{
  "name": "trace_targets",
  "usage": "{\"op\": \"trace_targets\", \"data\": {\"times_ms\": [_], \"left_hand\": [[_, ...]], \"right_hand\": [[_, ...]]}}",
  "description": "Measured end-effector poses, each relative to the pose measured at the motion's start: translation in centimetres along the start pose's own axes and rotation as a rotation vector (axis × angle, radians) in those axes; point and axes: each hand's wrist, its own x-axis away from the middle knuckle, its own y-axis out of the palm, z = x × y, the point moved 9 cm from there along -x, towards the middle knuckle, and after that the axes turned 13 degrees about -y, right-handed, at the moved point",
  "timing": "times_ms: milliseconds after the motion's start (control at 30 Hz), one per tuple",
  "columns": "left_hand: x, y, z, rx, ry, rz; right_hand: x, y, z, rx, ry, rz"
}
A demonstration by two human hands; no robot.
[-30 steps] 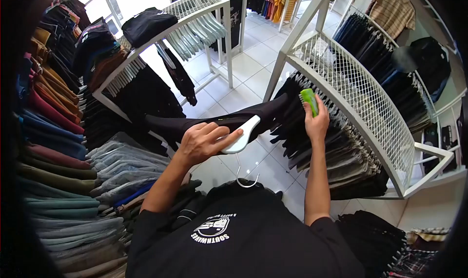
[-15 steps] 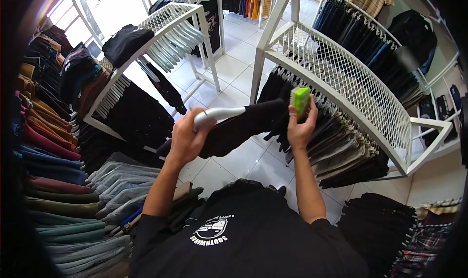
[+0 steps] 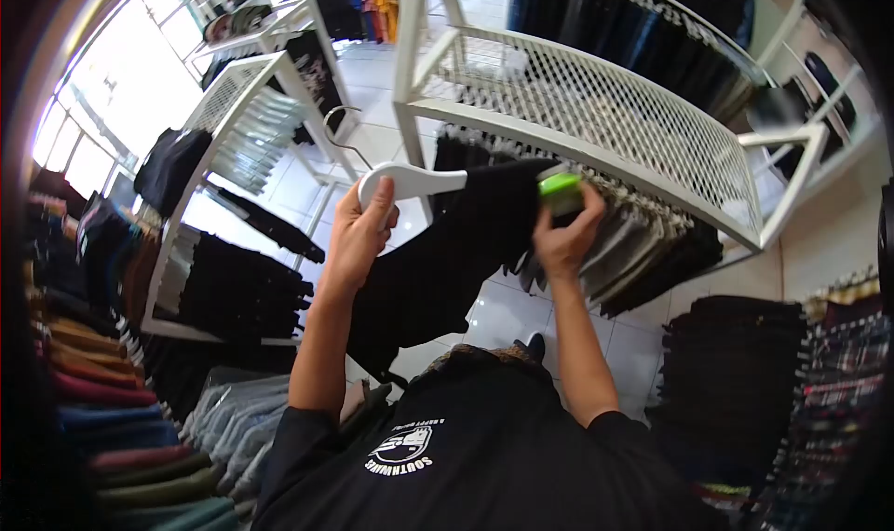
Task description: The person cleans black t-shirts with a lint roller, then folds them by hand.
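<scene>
My left hand [image 3: 358, 228] is closed around a white clothes hanger [image 3: 414, 179], thumb on its front, with the metal hook rising above the grip. A black garment [image 3: 433, 270] hangs from the hanger, one shoulder stretched out to the right and the rest draping below my left wrist. In my right hand [image 3: 566, 238] is a bright green brush [image 3: 559, 184], gripped between thumb and fingers. It sits right at the far shoulder of the garment, its underside facing the black cloth. The brush is slightly smeared by motion.
A white mesh-topped rack [image 3: 596, 102] with dark and grey clothes below stands just ahead and right. Another white rack [image 3: 209, 149] at left carries pale hangers [image 3: 256, 130]. Plastic-covered garments [image 3: 237, 415] hang at lower left, black clothes [image 3: 731, 391] at lower right.
The hanger has turned and its hook now shows. The garment hangs more spread out below it. My right hand has tilted the brush over against the cloth. The whole view has swung.
</scene>
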Motion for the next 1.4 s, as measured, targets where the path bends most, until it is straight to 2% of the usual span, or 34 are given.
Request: {"op": "trace_targets", "data": {"times_ms": [33, 100, 133, 200, 300, 333, 367, 433, 467, 500, 567, 767, 800, 1000, 1100, 1167, 1233, 1267, 1300, 1367, 1400], "left_hand": [[-0.4, 0.7, 0.5, 0.022, -0.015, -0.026], [-0.9, 3.0, 1.1, 0.026, -0.054, -0.099], [-1.1, 4.3, 1.2, 0.025, -0.067, -0.1], [-2.0, 7.4, 1.4, -0.021, -0.036, -0.174], [-2.2, 13.1, 2.3, -0.086, 0.025, -0.313], [-1.9, 14.9, 2.9, -0.115, 0.053, -0.346], [-1.8, 16.6, 3.4, -0.141, 0.084, -0.375], [-2.0, 19.4, 3.7, -0.15, 0.151, -0.448], [-2.1, 22.1, 4.2, -0.214, 0.189, -0.462], [-2.2, 23.5, 4.7, -0.284, 0.226, -0.455], [-1.8, 26.6, 5.2, -0.343, 0.286, -0.496], [-0.6, 36.0, 5.8, -0.506, 0.345, -0.604], [-0.4, 37.0, 5.9, -0.497, 0.346, -0.616], [-0.5, 40.3, 5.4, -0.513, 0.317, -0.632], [-0.9, 40.6, 5.1, -0.46, 0.302, -0.613], [-1.0, 40.5, 4.7, -0.482, 0.265, -0.601], [-0.7, 40.2, 4.8, -0.484, 0.294, -0.584], [-0.8, 39.9, 4.5, -0.486, 0.283, -0.577], [-1.1, 39.6, 4.4, -0.485, 0.277, -0.566], [-1.4, 38.6, 4.5, -0.492, 0.255, -0.531], [-1.5, 37.7, 4.1, -0.502, 0.225, -0.509]], "right_hand": [[0.6, -1.4, 3.7, 0.099, 0.195, 0.062], [0.4, -5.8, 7.0, 0.261, 0.195, 0.148], [-0.3, -7.4, 6.7, 0.289, 0.194, 0.157], [-0.7, -10.5, 5.0, 0.189, 0.211, 0.168], [-1.3, -11.6, 2.4, 0.049, -0.041, 0.024], [-0.8, -11.8, 3.2, 0.099, -0.093, -0.012], [-0.1, -12.4, 5.2, 0.131, -0.09, -0.007], [2.2, -16.0, 12.6, 0.276, 0.235, 0.087], [3.7, -20.2, 17.9, 0.425, 0.516, 0.02], [4.0, -22.1, 20.0, 0.457, 0.558, 0.031], [3.1, -24.7, 22.8, 0.437, 0.503, 0.092], [-0.7, -26.8, 31.3, 0.509, 0.552, -0.04], [-0.9, -26.7, 33.3, 0.517, 0.501, -0.03], [-3.6, -24.1, 39.4, 0.451, 0.394, -0.235], [-4.2, -23.2, 41.0, 0.425, 0.33, -0.213], [-4.2, -22.8, 42.3, 0.426, 0.387, -0.243], [-4.3, -22.8, 42.6, 0.5, 0.32, -0.246], [-3.9, -22.9, 43.2, 0.471, 0.374, -0.249], [-4.3, -22.9, 42.8, 0.461, 0.364, -0.249], [-5.4, -23.3, 40.1, 0.689, 0.241, -0.275], [-6.0, -23.4, 38.4, 0.597, 0.247, -0.212]]}}
